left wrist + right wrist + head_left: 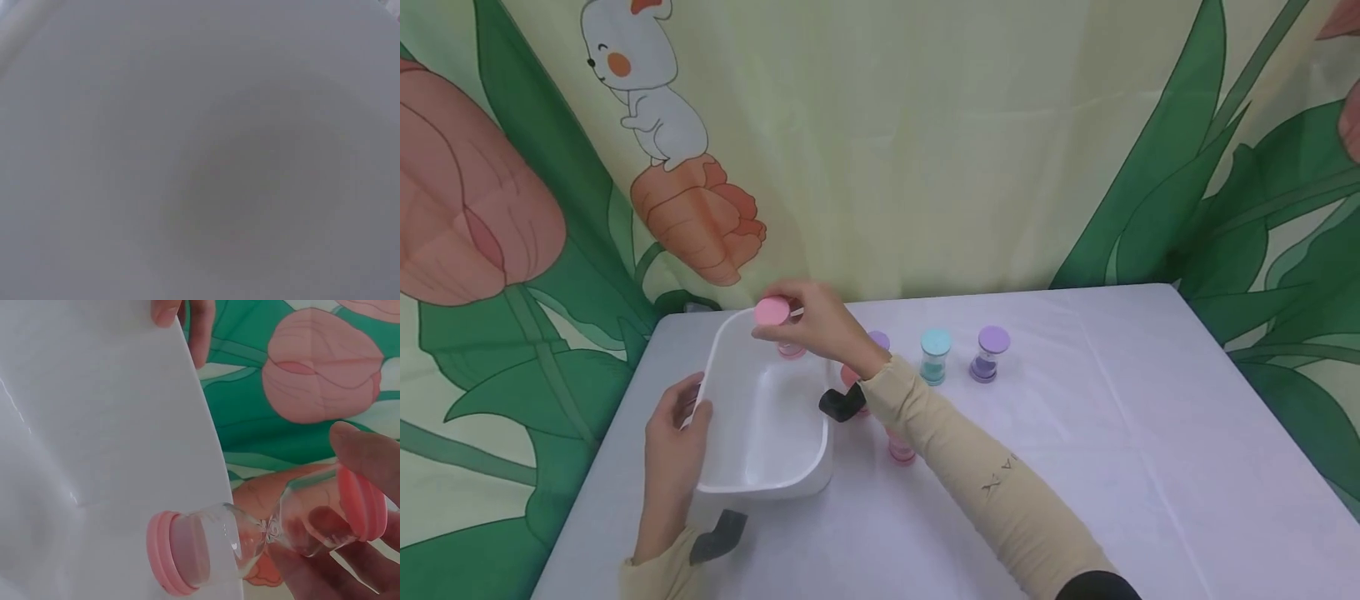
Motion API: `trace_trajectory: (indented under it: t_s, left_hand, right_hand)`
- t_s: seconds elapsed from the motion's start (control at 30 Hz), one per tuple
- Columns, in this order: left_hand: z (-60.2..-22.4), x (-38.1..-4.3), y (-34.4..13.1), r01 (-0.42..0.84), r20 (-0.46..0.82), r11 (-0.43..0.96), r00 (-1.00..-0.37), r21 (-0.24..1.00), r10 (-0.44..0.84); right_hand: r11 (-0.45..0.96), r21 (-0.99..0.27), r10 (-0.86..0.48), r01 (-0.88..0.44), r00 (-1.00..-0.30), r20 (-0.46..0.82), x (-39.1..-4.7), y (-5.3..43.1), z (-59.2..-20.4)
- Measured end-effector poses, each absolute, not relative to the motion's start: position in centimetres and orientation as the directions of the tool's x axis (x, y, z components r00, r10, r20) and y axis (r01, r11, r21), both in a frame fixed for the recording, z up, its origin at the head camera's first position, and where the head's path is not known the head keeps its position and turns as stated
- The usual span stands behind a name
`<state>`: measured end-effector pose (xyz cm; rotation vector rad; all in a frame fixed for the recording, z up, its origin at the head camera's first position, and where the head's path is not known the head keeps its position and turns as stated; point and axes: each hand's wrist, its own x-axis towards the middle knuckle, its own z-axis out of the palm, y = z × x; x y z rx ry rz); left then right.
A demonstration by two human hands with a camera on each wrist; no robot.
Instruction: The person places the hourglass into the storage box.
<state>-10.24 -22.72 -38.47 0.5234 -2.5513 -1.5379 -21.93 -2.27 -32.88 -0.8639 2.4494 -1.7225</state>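
Observation:
My right hand (823,321) pinches a pink-capped hourglass (772,311) by its upper cap, over the far end of a white plastic bin (760,492). In the right wrist view the hourglass (172,553) appears tilted, its glass waist near my fingers and pink sand against the lower cap. My left hand (673,442) grips the bin's left wall, thumb at the rim and fingers outside. The bin's inside shows bare white in the head view, and its pale wall (187,94) fills the left wrist view.
Right of the bin stand a teal hourglass (936,354) and a purple hourglass (989,354). Another purple one (879,338), a coral one (850,376) and a pink one (902,452) are partly hidden by my right arm. A printed curtain (925,150) hangs behind the white-covered table (1112,467).

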Motion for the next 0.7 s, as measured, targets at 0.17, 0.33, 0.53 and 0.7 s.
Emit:
trace_trajectory:
  t_s: [0.17, 0.33, 0.53, 0.7]
  left_hand:
    - [-38.6, -10.4, -22.8, -0.204, -0.051, 0.424, -0.937, 0.882, -0.345]
    - [-38.9, -10.6, -22.8, -0.191, -0.033, 0.427, -0.936, 0.884, -0.351]
    - [-38.8, -10.6, -22.8, -0.180, -0.020, 0.425, -0.935, 0.887, -0.354]
    - [-38.9, -10.5, -22.8, -0.196, -0.033, 0.423, -0.931, 0.885, -0.363]
  right_hand:
    - [0.265, -0.873, -0.456, -0.408, -0.851, 0.259, -22.3, -3.1, -33.0]
    - [0.296, -0.848, -0.486, -0.439, -0.834, 0.262, -22.9, -3.8, -33.4]
    - [0.314, -0.837, -0.498, -0.447, -0.829, 0.256, -23.6, -4.6, -34.0]
    - [0.346, -0.847, -0.490, -0.404, -0.847, 0.204, -23.9, -5.6, -34.2]
